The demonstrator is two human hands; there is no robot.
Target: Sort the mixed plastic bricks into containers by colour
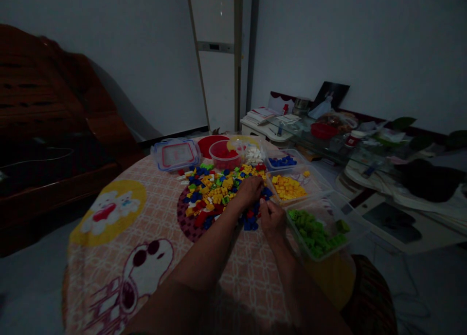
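A pile of mixed toy building bricks (219, 191) in yellow, blue, red, green and white is spread over the middle of the round table. My left hand (250, 191) reaches across the pile's right side, fingers curled downward; whatever they grip is hidden. Just nearer to me, my right hand (273, 219) is closed, thumb against the fingers, and what it pinches is too dark to make out. Blue bricks (250, 222) lie beside and below the hands. To the right stand clear containers of yellow bricks (290, 188) and green bricks (315, 232).
Blue bricks (282, 161) fill part of another container at the back right. A round tub (226, 155) with red bricks, white bricks (254, 155) and a blue-rimmed lid (177, 155) sit at the back. A cluttered glass-topped stand (310, 135) and a wooden bench (54, 120) flank the table.
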